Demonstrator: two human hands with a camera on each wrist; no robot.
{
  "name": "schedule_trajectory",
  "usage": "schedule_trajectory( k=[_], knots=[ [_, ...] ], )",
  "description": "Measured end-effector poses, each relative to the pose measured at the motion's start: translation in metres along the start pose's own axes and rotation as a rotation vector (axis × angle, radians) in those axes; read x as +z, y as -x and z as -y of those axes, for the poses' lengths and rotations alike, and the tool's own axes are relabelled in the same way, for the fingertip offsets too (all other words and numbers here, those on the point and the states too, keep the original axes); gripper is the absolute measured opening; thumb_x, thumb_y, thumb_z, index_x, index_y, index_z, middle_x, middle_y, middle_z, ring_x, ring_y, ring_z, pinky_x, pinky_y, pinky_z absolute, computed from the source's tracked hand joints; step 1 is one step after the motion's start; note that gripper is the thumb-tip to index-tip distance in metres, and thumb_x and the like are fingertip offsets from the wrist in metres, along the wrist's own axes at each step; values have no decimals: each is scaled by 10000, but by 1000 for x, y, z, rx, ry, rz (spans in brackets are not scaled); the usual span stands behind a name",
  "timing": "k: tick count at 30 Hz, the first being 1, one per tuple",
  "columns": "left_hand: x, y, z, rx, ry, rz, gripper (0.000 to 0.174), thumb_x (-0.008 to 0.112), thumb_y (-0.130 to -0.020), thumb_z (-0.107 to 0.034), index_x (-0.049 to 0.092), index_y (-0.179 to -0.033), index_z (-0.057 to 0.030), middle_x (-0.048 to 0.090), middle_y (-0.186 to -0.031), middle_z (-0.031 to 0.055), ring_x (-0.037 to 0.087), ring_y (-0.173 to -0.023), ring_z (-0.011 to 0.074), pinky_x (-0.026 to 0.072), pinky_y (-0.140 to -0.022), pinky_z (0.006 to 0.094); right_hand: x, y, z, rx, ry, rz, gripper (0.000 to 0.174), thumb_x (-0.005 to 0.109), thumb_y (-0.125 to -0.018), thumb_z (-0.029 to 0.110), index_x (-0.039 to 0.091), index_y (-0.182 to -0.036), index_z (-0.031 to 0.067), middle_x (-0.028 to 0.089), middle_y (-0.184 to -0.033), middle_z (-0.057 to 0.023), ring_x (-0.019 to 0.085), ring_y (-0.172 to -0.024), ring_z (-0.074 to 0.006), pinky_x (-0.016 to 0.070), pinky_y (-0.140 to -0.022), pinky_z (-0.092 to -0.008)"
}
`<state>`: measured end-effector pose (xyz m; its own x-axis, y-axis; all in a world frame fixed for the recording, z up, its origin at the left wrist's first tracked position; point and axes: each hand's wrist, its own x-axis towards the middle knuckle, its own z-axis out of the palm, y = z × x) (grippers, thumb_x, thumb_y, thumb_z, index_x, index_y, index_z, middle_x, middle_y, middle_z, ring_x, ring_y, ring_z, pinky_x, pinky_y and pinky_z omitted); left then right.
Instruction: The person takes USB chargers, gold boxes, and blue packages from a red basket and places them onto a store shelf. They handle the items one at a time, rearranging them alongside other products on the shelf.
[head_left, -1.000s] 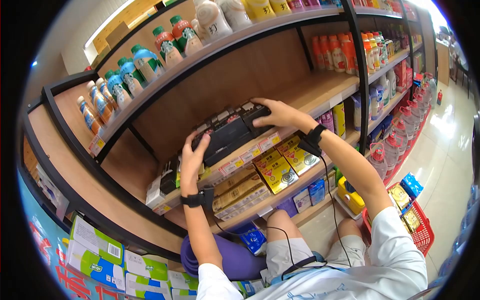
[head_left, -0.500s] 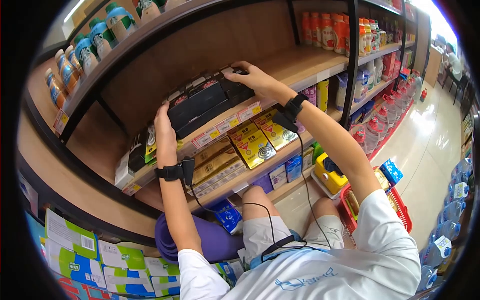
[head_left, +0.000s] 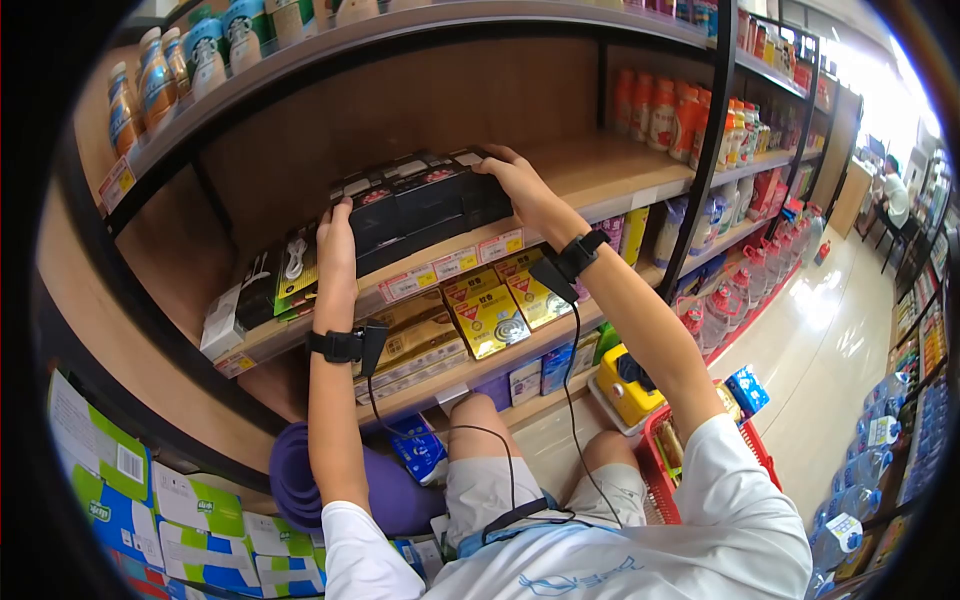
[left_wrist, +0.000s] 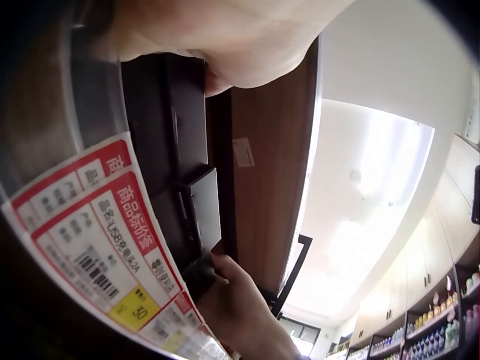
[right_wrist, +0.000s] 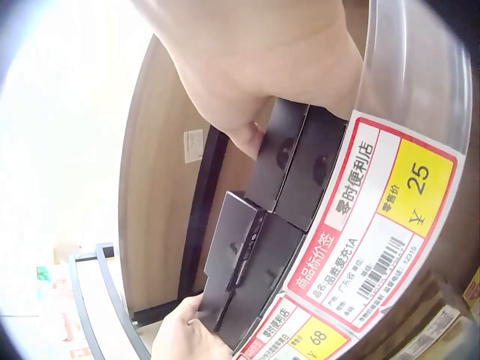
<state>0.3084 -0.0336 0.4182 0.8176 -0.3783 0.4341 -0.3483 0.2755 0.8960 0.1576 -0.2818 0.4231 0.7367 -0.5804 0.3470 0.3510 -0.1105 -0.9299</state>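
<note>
A row of small black boxes [head_left: 425, 205] with pale tops and pink marks stands on the middle shelf, close behind its price-tag strip. My left hand [head_left: 337, 245] holds the row's left end, thumb at the near corner and fingertips partly hidden behind. At the opposite end, my right hand [head_left: 522, 188] grips the last boxes, its fingers reaching over the back. One box [right_wrist: 234, 240] in the middle stands higher than its neighbours in the right wrist view. Beside my left hand lies a packaged white cable [head_left: 296, 258].
Yellow mosquito-coil boxes [head_left: 488, 318] fill the shelf below. Orange-capped bottles [head_left: 660, 115] stand farther right on the same shelf. Drink bottles [head_left: 155, 85] line the shelf above. On the floor are a purple rolled mat [head_left: 350, 480] and a red basket [head_left: 660, 460] with goods.
The head view has shifted. My left hand has turned from thumb spread across the front to lying along the left end. My right hand stays at the right end, and the boxes line up more evenly.
</note>
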Motion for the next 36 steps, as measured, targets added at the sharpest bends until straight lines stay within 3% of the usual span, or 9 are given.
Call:
schedule_trajectory(
  k=[4,10,13,16,19,25,28,31,36],
  knots=[
    [3,5,-6,-25,-47,-25,552,533,-1028,-392,586,-1357,48,657,-1284,155,595,-1184,234,403,-1071,330,5,6,2,42,-29,13,788,692,-883,277,395,-1561,7,518,-1479,-242,485,-1393,-299,377,-1151,-380],
    [-2,-1,0,-32,-11,9,565,541,-1024,-397,579,-1371,48,653,-1300,147,590,-1196,231,402,-1070,325,6,7,3,-4,-20,47,808,739,-877,316,413,-1542,-7,550,-1440,-244,530,-1348,-295,409,-1131,-368],
    [-4,-7,8,-21,27,39,560,555,-1019,-390,585,-1366,48,649,-1309,136,579,-1207,224,390,-1079,320,4,6,4,-62,-59,-8,771,800,-887,245,437,-1507,-31,535,-1450,-206,582,-1268,-249,504,-1040,-346],
    [-5,-9,6,-56,72,63,543,570,-1015,-376,599,-1351,49,642,-1318,122,561,-1217,208,376,-1089,316,4,11,2,-300,207,64,788,849,-851,313,499,-1463,-41,579,-1407,-207,601,-1245,-237,496,-1045,-335],
    [-2,-1,-2,-56,73,51,532,572,-1016,-368,606,-1340,53,639,-1320,120,560,-1208,203,378,-1086,316,4,18,6,-296,362,97,798,875,-776,434,608,-1389,-2,627,-1381,-222,568,-1328,-319,416,-1134,-396],
    [-1,1,-3,-67,139,44,451,597,-1007,-330,653,-1257,40,670,-1253,105,593,-1156,189,408,-1054,310,5,17,9,-246,375,77,648,879,-776,417,709,-1246,5,687,-1290,-195,613,-1268,-315,449,-1092,-386],
    [-2,-4,2,-96,210,42,402,617,-997,-312,671,-1216,22,688,-1215,89,620,-1121,182,435,-1028,307,9,27,14,-295,440,13,643,862,-819,410,691,-1262,-24,718,-1200,-189,680,-1127,-267,498,-1020,-345],
    [-5,-11,6,-105,285,70,342,656,-975,-268,679,-1175,9,689,-1212,82,640,-1104,182,460,-1019,308,4,21,11,-366,563,35,720,858,-819,429,635,-1366,16,673,-1315,-196,633,-1229,-297,475,-1064,-368],
    [-9,-13,-10,-184,378,124,328,670,-961,-228,653,-1189,8,689,-1217,110,660,-1118,220,483,-1056,335,-2,19,12,-138,98,-32,842,718,-908,549,482,-1503,1,579,-1459,-212,555,-1348,-321,432,-1121,-369]
  ],
)
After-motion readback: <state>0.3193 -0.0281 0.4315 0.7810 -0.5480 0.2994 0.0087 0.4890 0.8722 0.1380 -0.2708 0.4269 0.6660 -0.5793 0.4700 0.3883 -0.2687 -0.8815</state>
